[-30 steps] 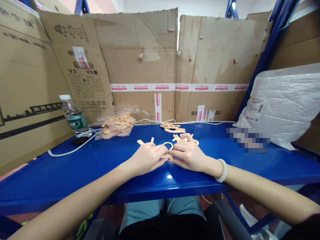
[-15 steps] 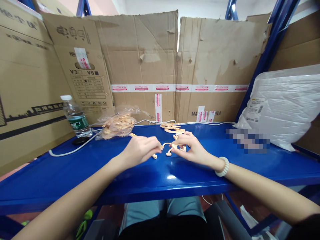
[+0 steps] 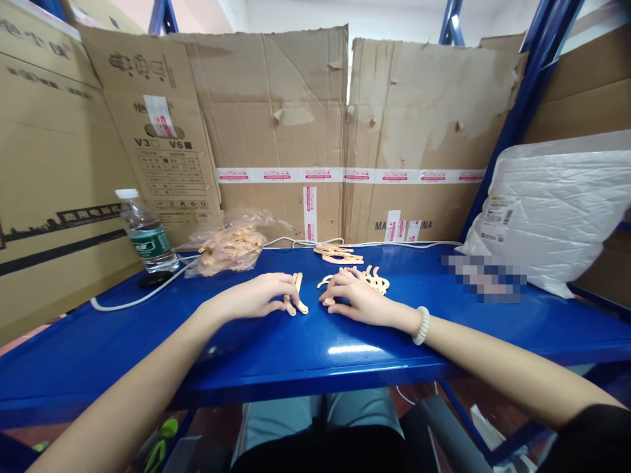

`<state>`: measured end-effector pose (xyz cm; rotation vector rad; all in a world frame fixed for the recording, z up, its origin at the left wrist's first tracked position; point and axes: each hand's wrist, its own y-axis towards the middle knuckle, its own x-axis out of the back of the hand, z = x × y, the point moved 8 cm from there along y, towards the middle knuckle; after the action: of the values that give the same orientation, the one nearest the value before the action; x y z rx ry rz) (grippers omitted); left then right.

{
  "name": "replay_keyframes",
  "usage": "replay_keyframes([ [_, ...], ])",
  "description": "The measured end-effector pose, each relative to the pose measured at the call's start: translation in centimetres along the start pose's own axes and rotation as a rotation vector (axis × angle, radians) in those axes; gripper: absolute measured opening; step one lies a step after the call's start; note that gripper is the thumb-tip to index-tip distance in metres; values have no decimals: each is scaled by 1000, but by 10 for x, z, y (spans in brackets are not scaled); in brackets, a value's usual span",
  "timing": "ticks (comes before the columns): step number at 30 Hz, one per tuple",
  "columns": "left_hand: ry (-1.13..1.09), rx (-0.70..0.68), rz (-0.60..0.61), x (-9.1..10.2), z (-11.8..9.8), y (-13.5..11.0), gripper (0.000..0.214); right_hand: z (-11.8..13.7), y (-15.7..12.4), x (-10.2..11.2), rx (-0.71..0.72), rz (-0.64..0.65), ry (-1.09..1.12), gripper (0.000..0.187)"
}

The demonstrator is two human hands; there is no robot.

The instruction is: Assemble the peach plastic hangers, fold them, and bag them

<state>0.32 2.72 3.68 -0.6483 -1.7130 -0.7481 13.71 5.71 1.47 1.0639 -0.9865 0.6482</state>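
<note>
Work surface: glossy blue metal shelf deck [image 3: 305,355], seen from a seated position, with ceiling light glaring off its near edge. Creased brown cardboard sheets [image 3: 276,125], joined by white-and-red printed tape, wall it in at the back and left. Blue steel uprights [image 3: 530,98] rise at the right rear.

Left hand [image 3: 256,297]: palm down, fingers curled, tips closed on two pale beige hook-ended plastic strips [image 3: 297,301] that lie on the deck at centre, just ahead of the knuckles.

Right hand [image 3: 355,299]: palm down, fingers spread and relaxed, grasping nothing. Fingertips rest on a curved beige plastic piece [image 3: 325,284] just beside the strips. White bead bracelet [image 3: 420,325] on the wrist.

Small loose heap of matching beige pieces [image 3: 378,282] touches the far side of the right hand. A second heap [image 3: 338,253] lies farther back, near the cardboard.

Left rear: crumpled clear plastic bag of the same beige parts [image 3: 229,246]. Beside it stands an upright clear water bottle with white cap and green label [image 3: 146,231]. A flat black disc [image 3: 152,279] lies in front of the bottle. A white cable [image 3: 133,299] runs along the deck past it towards the back wall.

Right rear: a large white padded plastic parcel with a printed label [image 3: 557,210] leans against the upright, well apart from both hands.
</note>
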Motion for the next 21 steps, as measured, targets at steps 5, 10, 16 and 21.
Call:
replay_keyframes([
  [5, 43, 52, -108, 3, -3, 0, 27, -7, 1, 3, -37, -40, -3, 23],
  [10, 136, 78, -165, -6, 2, 2, 34, -14, 2, 2, -51, -77, 69, 30],
  [16, 80, 16, -143, -13, 3, 8, 22, -13, -1, 20, -13, -114, 189, 32],
  [21, 73, -2, -180, -11, 3, 9, 27, -43, -18, 76, -84, -287, 97, 29],
])
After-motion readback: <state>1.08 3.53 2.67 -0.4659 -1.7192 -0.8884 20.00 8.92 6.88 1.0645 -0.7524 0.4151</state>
